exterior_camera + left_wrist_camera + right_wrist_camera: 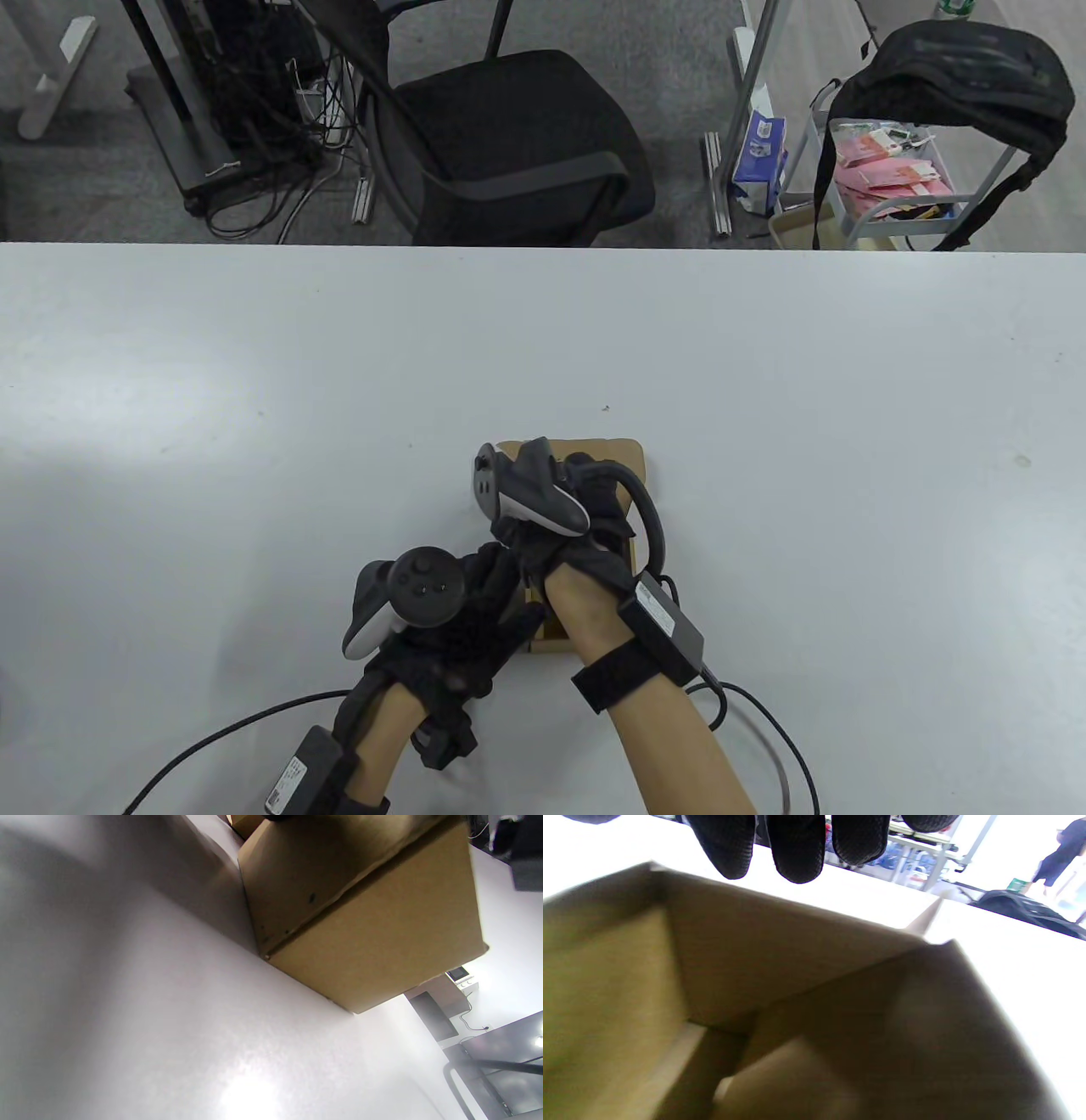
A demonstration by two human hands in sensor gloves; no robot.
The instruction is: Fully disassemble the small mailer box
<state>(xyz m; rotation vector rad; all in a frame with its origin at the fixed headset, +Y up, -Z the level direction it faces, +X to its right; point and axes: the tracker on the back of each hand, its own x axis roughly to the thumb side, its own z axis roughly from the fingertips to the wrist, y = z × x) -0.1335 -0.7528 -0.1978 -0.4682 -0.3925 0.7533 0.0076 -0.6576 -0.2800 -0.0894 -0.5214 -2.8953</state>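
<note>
The small brown mailer box (638,475) sits on the white table (254,407) near the front middle, mostly hidden under both hands. My left hand (462,611) holds the box at its near left corner. The left wrist view shows the box's outer walls (365,925) close up, standing on the table. My right hand (585,509) reaches over the box from above. In the right wrist view its fingertips (797,853) hang free above the far wall, and the open inside of the box (712,976) lies below them with folded flaps.
Cables (212,730) run from both wrists across the table's front edge. Beyond the far edge stand a black office chair (509,144) and a cart with a black bag (959,76).
</note>
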